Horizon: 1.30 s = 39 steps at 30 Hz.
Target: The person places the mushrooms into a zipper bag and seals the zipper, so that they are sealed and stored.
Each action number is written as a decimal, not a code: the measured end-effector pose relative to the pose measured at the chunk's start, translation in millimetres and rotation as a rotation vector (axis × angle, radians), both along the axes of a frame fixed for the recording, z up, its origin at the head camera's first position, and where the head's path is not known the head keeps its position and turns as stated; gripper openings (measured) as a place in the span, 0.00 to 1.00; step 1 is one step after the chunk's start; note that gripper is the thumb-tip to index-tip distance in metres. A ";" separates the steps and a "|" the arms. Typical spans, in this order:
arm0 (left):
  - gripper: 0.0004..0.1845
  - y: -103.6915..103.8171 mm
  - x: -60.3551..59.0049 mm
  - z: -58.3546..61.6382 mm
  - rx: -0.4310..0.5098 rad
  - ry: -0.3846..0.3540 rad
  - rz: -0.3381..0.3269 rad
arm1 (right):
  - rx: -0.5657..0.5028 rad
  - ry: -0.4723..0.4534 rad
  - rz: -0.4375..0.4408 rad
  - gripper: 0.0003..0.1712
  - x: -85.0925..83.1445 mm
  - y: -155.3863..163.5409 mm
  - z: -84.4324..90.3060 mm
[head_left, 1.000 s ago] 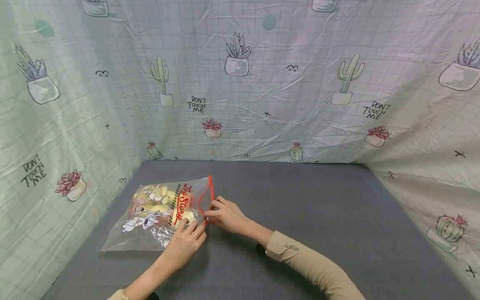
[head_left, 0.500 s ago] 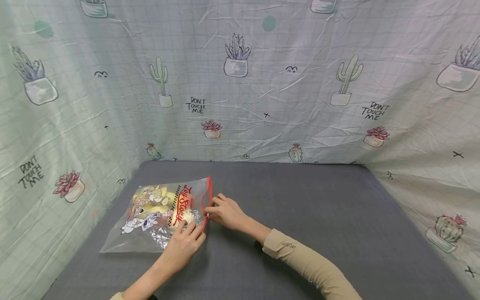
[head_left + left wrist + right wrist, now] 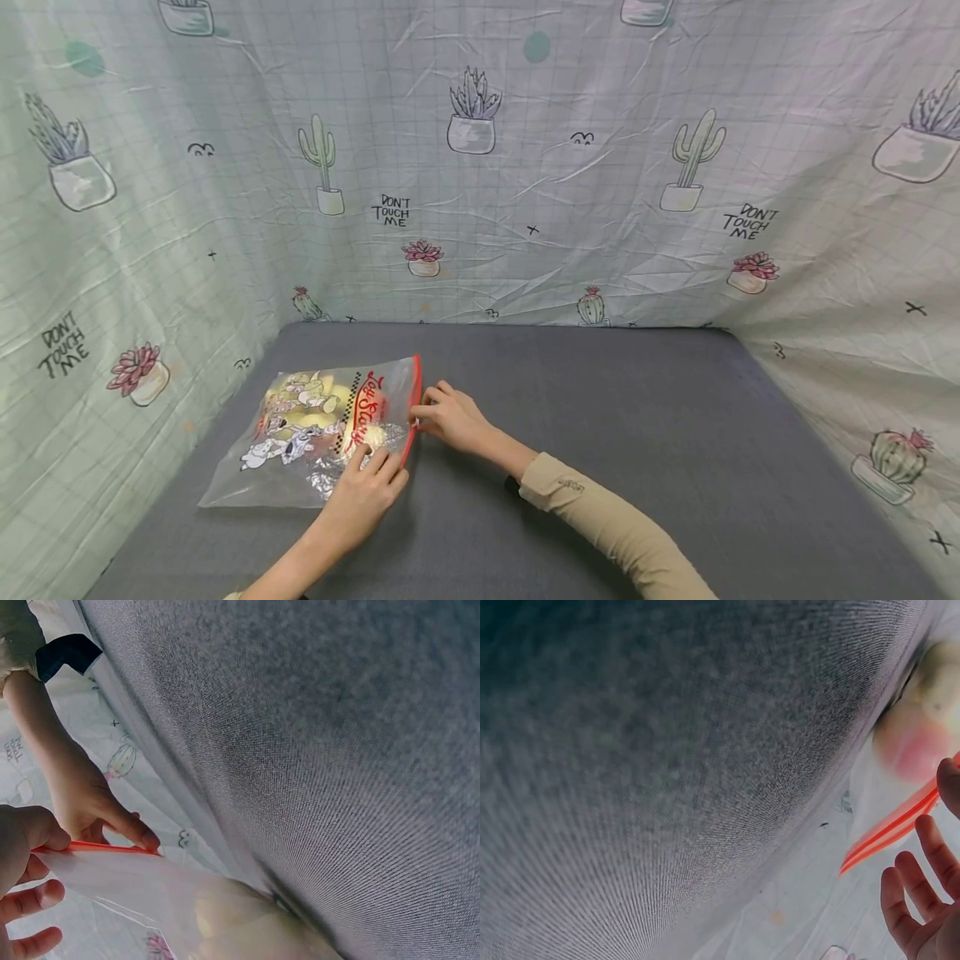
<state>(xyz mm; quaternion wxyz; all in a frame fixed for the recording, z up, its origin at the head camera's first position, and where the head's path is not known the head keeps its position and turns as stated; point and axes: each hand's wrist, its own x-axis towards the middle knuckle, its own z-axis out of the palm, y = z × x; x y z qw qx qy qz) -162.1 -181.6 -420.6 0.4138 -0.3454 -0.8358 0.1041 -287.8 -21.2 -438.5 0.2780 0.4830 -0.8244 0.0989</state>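
**A:** So from where I stood, nearest me was the left hand, lying on the near corner of the zip bag — fingers fairly straight, a little spread, pressing the plastic flat over the foil-wrapped bit inside. Not gripping anything, as far as I could tell.

**B:** And the other one?

**A:** The right hand was just past it, at the bag's red zip strip. Thumb and forefinger were closed together on that strip, the other fingers loosely curled and apart beside it. The wrist view showed the same strip running next to those fingers.

**B:** Where was the bag itself?

**A:** Flat on the gray tabletop, over toward the left side, mouth facing the middle. Yellowish stuff and cartoon print showing through. Behind it all, the cactus-print cloth.

**B:** What looked risky to you?

**A:** My guess — the pinch was small and the plastic slick, so the strip could've slipped out of those two fingertips. And the left hand only pressed one corner, so a sideways tug might've dragged the whole bag across the cloth, or bunched it up and left the seal crooked.
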 end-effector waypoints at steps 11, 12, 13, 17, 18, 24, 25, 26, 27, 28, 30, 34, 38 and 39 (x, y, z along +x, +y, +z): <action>0.09 1.8 1.6 2.5 0.059 -0.003 -0.024 | 0.007 -0.072 -0.061 0.06 -9.2 -1.3 -1.1; 0.09 2.0 1.4 2.7 0.059 -0.001 -0.025 | 0.004 -0.075 -0.063 0.06 -10.2 -1.6 -1.4; 0.09 2.1 1.3 2.8 0.059 0.001 -0.025 | 0.003 -0.081 -0.066 0.06 -11.3 -1.8 -1.7; 0.10 2.6 0.7 2.9 0.058 0.002 -0.020 | 0.002 -0.114 -0.086 0.05 -15.3 -3.1 -2.0; 0.10 2.7 0.4 2.9 0.058 0.002 -0.018 | 0.005 -0.121 -0.093 0.05 -16.2 -3.4 -1.7; 0.10 3.3 -0.8 3.0 0.041 0.014 -0.004 | 0.026 -0.133 -0.128 0.05 -19.0 -5.4 1.2; 0.10 3.3 -0.8 3.0 0.041 0.015 -0.004 | 0.029 -0.137 -0.132 0.04 -19.3 -5.8 1.3; 0.10 3.4 -0.6 3.1 0.044 0.014 -0.006 | 0.034 -0.139 -0.138 0.04 -19.7 -6.2 1.1; 0.10 3.4 -0.4 3.0 0.047 0.013 -0.007 | 0.038 -0.144 -0.143 0.04 -20.1 -6.7 0.8; 0.11 3.5 -0.3 2.8 0.048 0.014 -0.008 | 0.041 -0.148 -0.147 0.04 -20.4 -7.1 0.3; 0.11 3.6 0.1 2.2 0.054 0.013 -0.015 | 0.047 -0.154 -0.155 0.04 -20.9 -7.9 -1.1; 0.11 4.0 0.3 1.4 0.033 0.032 -0.006 | 0.050 -0.159 -0.161 0.04 -21.2 -8.9 -3.5; 0.10 4.8 0.2 1.3 0.026 0.046 -0.003 | 0.049 -0.171 -0.170 0.04 -22.0 -9.4 -4.0; 0.10 5.1 0.1 1.2 0.026 0.049 -0.002 | 0.049 -0.176 -0.173 0.04 -22.4 -9.6 -3.8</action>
